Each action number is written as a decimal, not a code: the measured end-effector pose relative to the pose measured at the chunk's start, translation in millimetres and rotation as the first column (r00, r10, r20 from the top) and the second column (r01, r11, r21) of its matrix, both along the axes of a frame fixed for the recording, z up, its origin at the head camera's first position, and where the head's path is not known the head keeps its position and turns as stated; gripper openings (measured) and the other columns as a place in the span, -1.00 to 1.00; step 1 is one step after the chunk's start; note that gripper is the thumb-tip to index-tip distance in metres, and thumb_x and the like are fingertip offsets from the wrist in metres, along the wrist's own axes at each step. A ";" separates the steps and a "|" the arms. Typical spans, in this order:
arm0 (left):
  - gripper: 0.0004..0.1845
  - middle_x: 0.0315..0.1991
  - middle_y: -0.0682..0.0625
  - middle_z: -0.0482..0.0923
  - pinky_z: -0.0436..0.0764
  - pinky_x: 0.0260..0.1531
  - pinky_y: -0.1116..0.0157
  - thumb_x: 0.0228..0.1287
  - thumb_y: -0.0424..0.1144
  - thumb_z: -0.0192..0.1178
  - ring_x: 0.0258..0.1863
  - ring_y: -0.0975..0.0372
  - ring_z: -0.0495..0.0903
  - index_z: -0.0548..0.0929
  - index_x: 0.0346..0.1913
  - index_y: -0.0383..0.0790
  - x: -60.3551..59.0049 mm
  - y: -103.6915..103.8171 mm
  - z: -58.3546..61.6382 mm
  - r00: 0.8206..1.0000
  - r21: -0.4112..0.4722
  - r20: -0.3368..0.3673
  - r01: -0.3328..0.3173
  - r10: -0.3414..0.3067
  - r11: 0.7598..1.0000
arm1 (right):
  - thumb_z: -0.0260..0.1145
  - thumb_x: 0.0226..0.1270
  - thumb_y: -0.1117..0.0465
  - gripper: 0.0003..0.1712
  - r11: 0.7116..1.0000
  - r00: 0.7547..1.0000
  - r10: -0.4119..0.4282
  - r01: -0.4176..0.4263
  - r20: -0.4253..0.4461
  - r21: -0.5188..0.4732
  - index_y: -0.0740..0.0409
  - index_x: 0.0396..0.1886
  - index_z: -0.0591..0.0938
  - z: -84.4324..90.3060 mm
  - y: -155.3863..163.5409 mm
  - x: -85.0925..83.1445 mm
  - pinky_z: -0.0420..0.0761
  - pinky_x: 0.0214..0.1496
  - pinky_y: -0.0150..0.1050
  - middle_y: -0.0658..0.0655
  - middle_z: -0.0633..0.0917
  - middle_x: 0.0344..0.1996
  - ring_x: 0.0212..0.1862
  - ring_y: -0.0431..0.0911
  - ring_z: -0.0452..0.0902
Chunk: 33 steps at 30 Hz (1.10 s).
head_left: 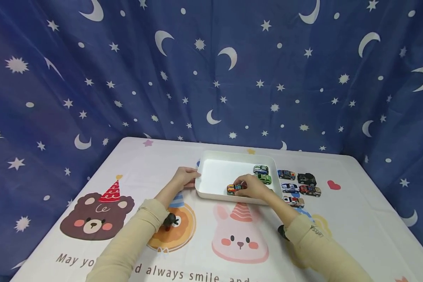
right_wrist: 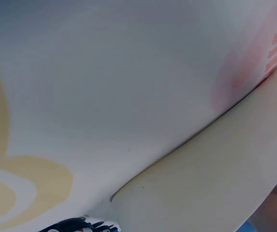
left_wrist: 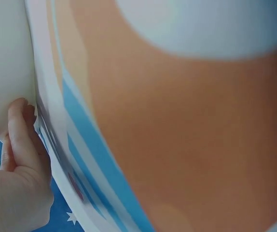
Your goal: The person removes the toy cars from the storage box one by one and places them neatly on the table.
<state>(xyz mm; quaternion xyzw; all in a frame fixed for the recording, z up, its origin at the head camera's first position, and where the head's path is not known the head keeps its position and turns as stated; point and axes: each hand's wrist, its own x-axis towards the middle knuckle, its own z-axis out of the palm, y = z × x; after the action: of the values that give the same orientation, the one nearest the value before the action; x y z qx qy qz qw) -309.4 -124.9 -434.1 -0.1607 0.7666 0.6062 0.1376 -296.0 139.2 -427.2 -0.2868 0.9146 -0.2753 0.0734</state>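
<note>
Right fingers (head_left: 242,184) pinch small orange toy car (head_left: 233,188) near front wall of white plastic tray (head_left: 211,193); left fingers (head_left: 190,175) curled on its left rim (steadying). Risk: a clumsy release could knock green toy car (head_left: 264,179), just right.

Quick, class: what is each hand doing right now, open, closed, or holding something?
Left hand: grips the left rim of the white tray.
Right hand: pinches the orange toy car inside the tray.

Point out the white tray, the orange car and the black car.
white tray (head_left: 211,172), head view, bare floor of the tray.
orange car (head_left: 232,188), head view, its roof, inside the tray.
black car (head_left: 306,178), head view, its roof, right of the tray.
</note>
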 end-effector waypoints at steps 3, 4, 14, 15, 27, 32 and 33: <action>-0.61 -0.17 -0.18 0.68 0.68 -0.54 0.46 0.21 -0.32 0.23 -0.57 0.37 0.59 0.56 0.10 -0.33 0.1 1.6 -1.6 1.000 -0.003 0.007 0.009 -0.009 1.000 | 0.45 0.06 0.25 -0.65 1.000 1.000 -0.001 0.001 0.011 0.001 0.29 -0.14 0.66 -0.7 3.1 0.9 0.56 -0.22 -0.29 0.16 0.71 -0.27 -0.29 -0.14 0.50; -0.61 -0.18 -0.18 0.69 0.68 -0.54 0.47 0.20 -0.32 0.23 -0.57 0.36 0.59 0.56 0.10 -0.33 0.1 1.9 -1.7 1.000 -0.005 0.010 0.007 -0.007 1.000 | 0.45 0.06 0.25 -0.65 1.000 1.000 -0.006 0.006 0.017 -0.004 0.28 -0.14 0.66 -0.7 3.7 1.3 0.54 -0.23 -0.30 0.15 0.71 -0.27 -0.30 -0.15 0.48; -0.60 -0.18 -0.15 0.67 0.67 -0.55 0.48 0.20 -0.30 0.24 -0.59 0.37 0.57 0.57 0.11 -0.30 -2.4 2.3 -2.0 1.000 -0.021 0.005 -0.001 0.001 1.000 | 0.43 0.08 0.27 -0.67 0.998 0.999 -0.001 -0.002 -0.039 -0.068 0.27 -0.13 0.65 15.6 9.1 9.0 0.55 -0.24 -0.29 0.17 0.72 -0.26 -0.30 -0.13 0.48; -0.60 -0.19 -0.14 0.67 0.67 -0.55 0.48 0.20 -0.30 0.24 -0.59 0.37 0.56 0.57 0.11 -0.30 -2.3 2.1 -1.9 1.000 -0.023 0.006 -0.002 0.002 1.000 | 0.43 0.09 0.26 -0.67 0.998 0.999 -0.002 -0.002 -0.047 -0.066 0.27 -0.13 0.65 16.4 10.1 9.4 0.56 -0.24 -0.29 0.17 0.72 -0.25 -0.30 -0.14 0.48; -0.62 -0.24 -0.14 0.69 0.66 -0.59 0.48 0.19 -0.32 0.24 -0.62 0.38 0.57 0.58 0.08 -0.33 -0.9 1.9 -3.1 1.000 -0.013 0.001 0.008 -0.008 1.000 | 0.42 0.08 0.29 -0.64 0.995 0.998 -0.007 0.000 -0.069 -0.102 0.30 -0.09 0.64 26.7 28.0 19.7 0.64 -0.19 -0.20 0.21 0.70 -0.21 -0.26 -0.09 0.54; -0.60 -0.20 -0.17 0.69 0.66 -0.56 0.48 0.19 -0.31 0.24 -0.61 0.38 0.58 0.56 0.10 -0.35 -1.4 0.0 -3.5 1.000 -0.011 -0.012 0.010 -0.010 1.000 | 0.39 0.11 0.31 -0.63 0.994 0.998 -0.007 0.001 -0.057 -0.109 0.32 -0.05 0.62 35.6 38.6 24.0 0.64 -0.20 -0.23 0.21 0.67 -0.22 -0.27 -0.09 0.54; -0.59 -0.19 -0.17 0.68 0.67 -0.56 0.48 0.20 -0.31 0.24 -0.60 0.38 0.58 0.56 0.11 -0.35 -1.1 -0.9 -3.7 1.000 -0.008 -0.012 0.005 -0.005 1.000 | 0.39 0.12 0.31 -0.63 0.994 0.999 -0.004 -0.002 -0.051 -0.107 0.32 -0.04 0.61 37.4 40.4 25.0 0.63 -0.21 -0.22 0.21 0.67 -0.21 -0.27 -0.09 0.53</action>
<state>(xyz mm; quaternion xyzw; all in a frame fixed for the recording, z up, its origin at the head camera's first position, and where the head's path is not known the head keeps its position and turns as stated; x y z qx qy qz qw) -310.5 -125.8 -437.8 -0.1557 0.7702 0.6038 0.1340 -271.0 179.6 -389.8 -0.2968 0.9003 -0.3166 0.0345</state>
